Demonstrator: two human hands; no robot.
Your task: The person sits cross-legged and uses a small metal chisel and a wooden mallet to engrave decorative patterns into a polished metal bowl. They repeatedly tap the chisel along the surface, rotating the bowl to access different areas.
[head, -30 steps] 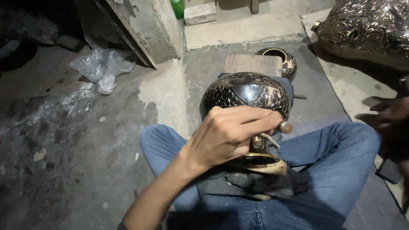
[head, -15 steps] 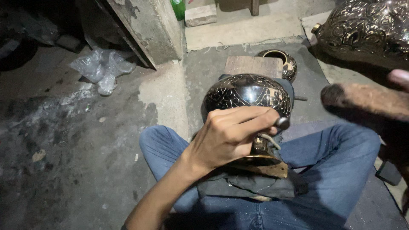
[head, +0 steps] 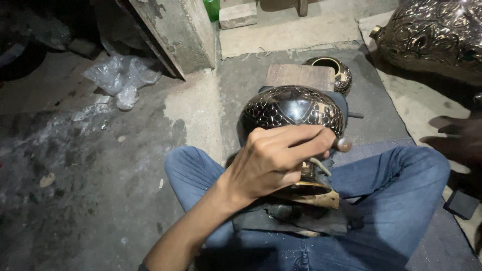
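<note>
Head view, left hand: the left hand (head: 273, 163) is curled, its grip clamped on a thin metal tool (head: 339, 145) whose rounded end pokes out past the fingertips.
Head view, tool: it is held against the lower side of the engraved vase, just above the vase's neck.
Head view, engraved vase: the dark engraved vase (head: 293, 108) lies tilted across the person's lap, its round patterned body pointing away and its golden foot (head: 316, 193) towards the person, resting on a dark pad (head: 291, 221) between the jeans-clad legs (head: 401, 190).
Head view, right hand: the right hand (head: 454, 138) is in shadow at the right edge, fingers spread apart, holding nothing, well apart from the vase.
Head view, floor ahead: a wooden block (head: 299, 76) sits just beyond the vase on a grey mat (head: 381, 110), with a small engraved bowl (head: 336, 70) touching its far right corner.
Head view, far right corner: a large embossed metal vessel (head: 432, 35).
Head view, left of floor: a crumpled plastic bag (head: 123, 78) beside a concrete pillar (head: 175, 30).
</note>
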